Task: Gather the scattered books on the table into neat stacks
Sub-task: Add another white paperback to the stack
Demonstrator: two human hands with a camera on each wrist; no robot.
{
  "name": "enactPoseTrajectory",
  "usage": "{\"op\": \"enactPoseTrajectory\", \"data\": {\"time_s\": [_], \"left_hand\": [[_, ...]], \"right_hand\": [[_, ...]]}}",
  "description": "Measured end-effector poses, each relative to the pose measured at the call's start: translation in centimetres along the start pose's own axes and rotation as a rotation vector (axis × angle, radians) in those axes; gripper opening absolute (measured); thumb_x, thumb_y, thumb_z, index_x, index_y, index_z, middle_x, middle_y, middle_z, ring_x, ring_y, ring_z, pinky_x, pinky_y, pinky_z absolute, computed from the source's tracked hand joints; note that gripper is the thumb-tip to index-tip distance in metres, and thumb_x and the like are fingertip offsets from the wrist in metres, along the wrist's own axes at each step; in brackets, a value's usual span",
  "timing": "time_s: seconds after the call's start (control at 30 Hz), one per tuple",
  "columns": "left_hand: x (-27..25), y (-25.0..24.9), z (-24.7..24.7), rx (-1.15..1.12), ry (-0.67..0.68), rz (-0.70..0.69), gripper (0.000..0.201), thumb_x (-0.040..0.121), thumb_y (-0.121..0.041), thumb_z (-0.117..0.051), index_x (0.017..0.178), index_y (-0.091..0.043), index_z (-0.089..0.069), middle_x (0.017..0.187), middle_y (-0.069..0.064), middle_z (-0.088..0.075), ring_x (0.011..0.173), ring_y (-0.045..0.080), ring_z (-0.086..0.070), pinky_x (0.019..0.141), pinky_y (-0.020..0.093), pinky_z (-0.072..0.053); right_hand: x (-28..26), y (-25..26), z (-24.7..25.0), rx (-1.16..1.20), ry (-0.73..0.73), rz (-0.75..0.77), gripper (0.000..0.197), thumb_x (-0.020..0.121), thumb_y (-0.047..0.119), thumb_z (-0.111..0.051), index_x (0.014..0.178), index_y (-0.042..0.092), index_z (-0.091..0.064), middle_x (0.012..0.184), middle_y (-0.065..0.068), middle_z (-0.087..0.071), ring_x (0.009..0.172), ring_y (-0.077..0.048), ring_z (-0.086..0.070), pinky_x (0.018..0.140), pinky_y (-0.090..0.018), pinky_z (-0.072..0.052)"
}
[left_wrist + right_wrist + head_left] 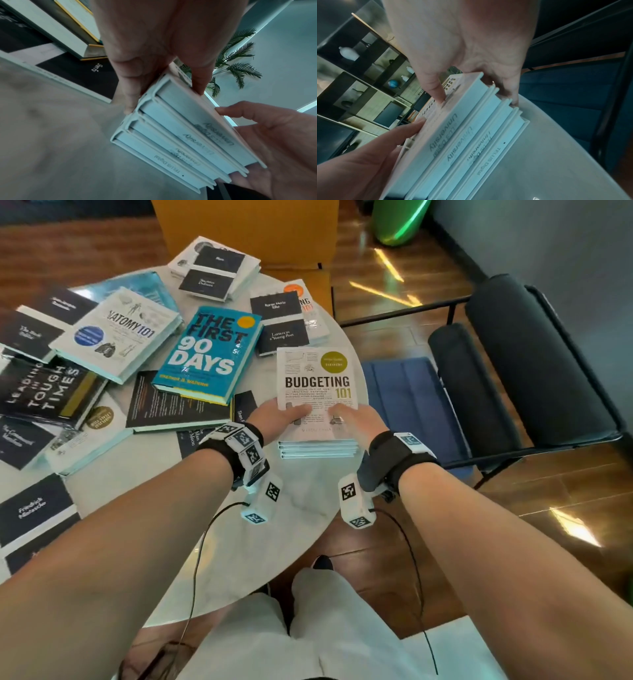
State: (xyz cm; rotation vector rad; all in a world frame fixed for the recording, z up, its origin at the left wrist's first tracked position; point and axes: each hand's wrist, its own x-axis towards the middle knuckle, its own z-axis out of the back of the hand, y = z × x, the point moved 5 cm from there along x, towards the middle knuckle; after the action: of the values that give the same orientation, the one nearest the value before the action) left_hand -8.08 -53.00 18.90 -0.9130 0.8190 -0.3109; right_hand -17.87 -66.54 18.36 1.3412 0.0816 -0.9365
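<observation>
A stack of several white hardcover books (317, 378), "Budgeting 101" on top, sits at the right edge of the round white table (308, 508). My left hand (277, 417) grips its left side, thumb on the top cover, fingers down the side. My right hand (356, 419) grips the right side the same way. The left wrist view shows the stack (185, 136) edge-on between my left hand (154, 47) and right hand (274, 142). In the right wrist view my right hand (462, 40) and left hand (359, 162) flank the stack (457, 142), whose books sit slightly offset.
Loose books cover the table's left and far parts: "The First 90 Days" (209, 354), "Anatomy 101" (120, 333), "Leading in Tough Times" (48, 392) and several small dark ones. A black chair (534, 364) with a blue cushion (411, 398) stands right of the table. A yellow chair (246, 227) is beyond it.
</observation>
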Motion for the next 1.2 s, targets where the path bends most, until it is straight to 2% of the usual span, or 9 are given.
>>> {"op": "enactPoseTrajectory", "data": {"time_s": [0.2,0.37,0.47,0.53,0.63,0.83,0.97,1.07,1.2], "left_hand": [[2.0,-1.3,0.3,-0.024,-0.029,0.002,0.035,0.092,-0.037,-0.061,0.121,-0.017,-0.062,0.111,-0.002,-0.066,0.096,0.015,-0.062,0.095,0.03,-0.047],[2.4,-1.0,0.6,-0.053,-0.011,0.014,0.031,0.09,-0.04,-0.062,0.114,-0.021,-0.063,0.117,0.004,-0.069,0.107,0.022,-0.065,0.101,0.04,-0.048],[2.1,-0.8,1.0,-0.037,-0.003,0.023,0.02,0.094,-0.041,-0.056,0.105,-0.024,-0.061,0.114,0.0,-0.067,0.104,0.019,-0.064,0.099,0.035,-0.048],[1.6,-0.7,1.9,0.026,-0.016,0.025,0.027,0.093,-0.046,-0.05,0.092,-0.023,-0.062,0.108,-0.001,-0.066,0.097,0.02,-0.062,0.091,0.035,-0.049],[0.5,-0.7,4.7,0.007,-0.08,-0.003,0.039,0.094,-0.048,-0.048,0.115,-0.019,-0.063,0.116,-0.001,-0.062,0.102,0.021,-0.06,0.094,0.038,-0.049],[-0.4,0.4,16.1,-0.016,-0.425,-0.049,0.024,0.097,-0.03,-0.052,0.102,-0.014,-0.068,0.108,0.004,-0.068,0.087,0.016,-0.062,0.076,0.028,-0.048],[0.0,2.7,24.8,0.284,-0.543,0.042,0.034,0.098,-0.038,-0.047,0.113,-0.013,-0.065,0.113,0.007,-0.065,0.103,0.028,-0.061,0.09,0.034,-0.047],[2.0,4.8,30.3,0.504,-0.569,0.061,0.033,0.096,-0.036,-0.049,0.111,-0.012,-0.067,0.115,0.014,-0.068,0.106,0.033,-0.062,0.094,0.038,-0.048],[5.0,7.9,35.7,0.716,-0.564,0.21,0.059,0.088,-0.052,-0.055,0.135,-0.016,-0.053,0.134,0.019,-0.052,0.126,0.037,-0.045,0.106,0.044,-0.039]], "right_hand": [[2.8,2.0,0.5,-0.031,0.013,0.072,0.018,0.09,0.021,-0.056,0.105,0.018,-0.063,0.104,0.002,-0.065,0.102,-0.021,-0.063,0.085,-0.03,-0.048],[3.4,2.3,0.2,-0.054,0.031,0.07,0.033,0.088,0.022,-0.055,0.119,0.015,-0.062,0.113,0.002,-0.066,0.096,-0.017,-0.061,0.066,-0.02,-0.044],[3.6,3.2,0.5,-0.333,-0.127,0.055,0.048,0.074,0.04,-0.054,0.116,0.018,-0.058,0.115,-0.002,-0.063,0.113,-0.027,-0.053,0.079,-0.031,-0.04],[3.0,5.2,0.8,-0.592,-0.287,0.092,0.054,0.077,0.037,-0.06,0.125,0.015,-0.048,0.124,-0.008,-0.05,0.123,-0.031,-0.039,0.094,-0.039,-0.038],[1.8,9.5,-0.3,-0.722,-0.384,0.241,0.061,0.08,0.036,-0.064,0.133,0.016,-0.04,0.132,-0.011,-0.042,0.126,-0.032,-0.034,0.103,-0.043,-0.035],[2.7,16.0,-9.6,-0.648,-0.087,0.436,0.041,0.087,0.037,-0.06,0.124,0.019,-0.057,0.125,-0.008,-0.059,0.119,-0.029,-0.051,0.101,-0.037,-0.039],[3.9,18.1,-17.6,-0.516,0.1,0.367,0.039,0.089,0.032,-0.06,0.123,0.014,-0.057,0.115,-0.009,-0.066,0.105,-0.027,-0.063,0.089,-0.033,-0.048],[4.9,19.7,-22.4,-0.453,0.158,0.334,0.037,0.09,0.028,-0.059,0.122,0.009,-0.056,0.123,-0.014,-0.062,0.111,-0.032,-0.06,0.092,-0.038,-0.047],[7.5,20.4,-28.1,-0.435,0.194,0.284,0.036,0.093,0.026,-0.055,0.122,0.004,-0.055,0.113,-0.006,-0.06,0.11,-0.027,-0.059,0.083,-0.034,-0.046]]}}
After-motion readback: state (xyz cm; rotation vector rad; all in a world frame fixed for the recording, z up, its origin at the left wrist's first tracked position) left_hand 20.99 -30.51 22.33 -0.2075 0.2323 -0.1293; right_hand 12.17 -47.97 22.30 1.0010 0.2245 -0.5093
